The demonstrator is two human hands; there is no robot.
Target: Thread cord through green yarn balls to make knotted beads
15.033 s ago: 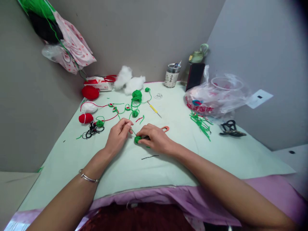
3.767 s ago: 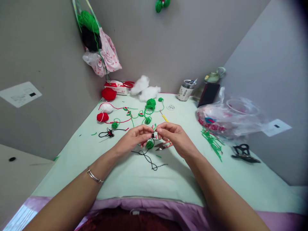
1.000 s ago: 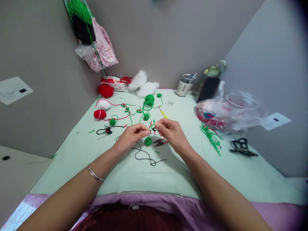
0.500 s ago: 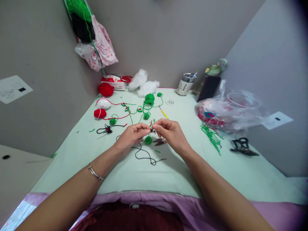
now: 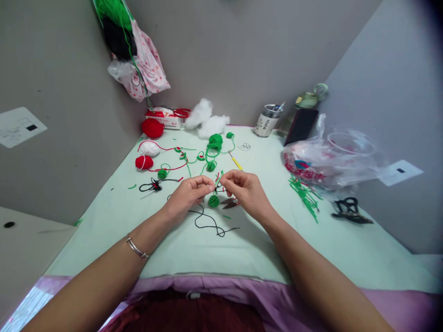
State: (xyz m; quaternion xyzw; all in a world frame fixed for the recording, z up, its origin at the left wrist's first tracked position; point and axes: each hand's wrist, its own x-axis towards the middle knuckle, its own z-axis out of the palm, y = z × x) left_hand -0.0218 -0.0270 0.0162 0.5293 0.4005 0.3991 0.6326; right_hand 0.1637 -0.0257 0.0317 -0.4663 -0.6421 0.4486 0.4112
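- Centrally, just above the middle of the table's width, I saw a small black knotted piece (image 5: 218, 188) between the two hands, its thin cord twisted into an uneven cluster with little gaps and fine strands.
- From my distance, the left hand (image 5: 190, 193) had thumb and forefinger pinched on its left side, the other fingers curled under.
- The right hand (image 5: 245, 189) pinched at its right side, thumb against bent fingers; the strands were too fine for me to trace.
- Directly below the knotted piece sat a round green ball (image 5: 213, 201) of textured yarn, marked with dark lines.
- Metal snips (image 5: 229, 203) lay beside the ball, pointed blades leftward, partly hidden by the right hand.
- Lower centre, a smooth black cord (image 5: 207, 224) looped loosely over the pale green cloth (image 5: 166, 258), which showed soft creases.
- Left of centre, I noticed a black cord tangle (image 5: 155, 185), spidery and matte.
- Upper centre held fluffy white stuffing (image 5: 212, 125), a loose green yarn bundle (image 5: 215, 142) and a slim yellow-handled hook (image 5: 236, 163).
- Towards the right lay green yarn scraps (image 5: 306, 196) near a crinkled, translucent plastic bag (image 5: 308, 159).
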